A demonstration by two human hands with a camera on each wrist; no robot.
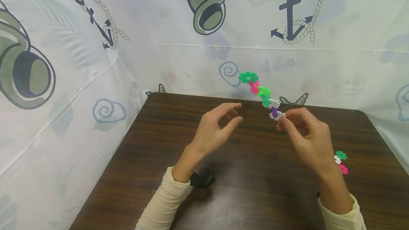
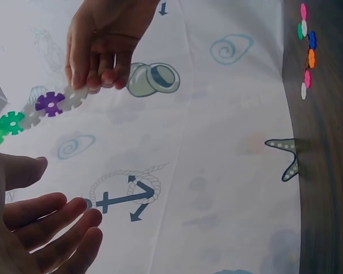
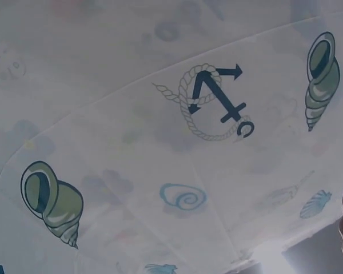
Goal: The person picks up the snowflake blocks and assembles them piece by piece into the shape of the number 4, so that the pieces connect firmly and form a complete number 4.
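Observation:
A chain of notched plastic snowflake discs [image 1: 263, 91] is held up above the far side of the table, slanting up to the left. It runs from a large green disc through pink, light green, teal, white and purple to a white disc [image 1: 277, 116] at its lower end. My right hand [image 1: 308, 137] pinches that white disc between thumb and fingertips. To the left of the chain, my left hand [image 1: 214, 130] is raised with relaxed fingers apart and nothing in them. The left wrist view shows the purple disc [image 2: 50, 104] beside the pinched white one.
On the dark wood table [image 1: 255, 191], more snowflake discs [image 1: 341, 155] lie at the right, partly hidden behind my right forearm. The left wrist view shows them as a row [image 2: 312, 57] of several colours. A printed white cloth [image 1: 179, 63] hangs behind and left of the table.

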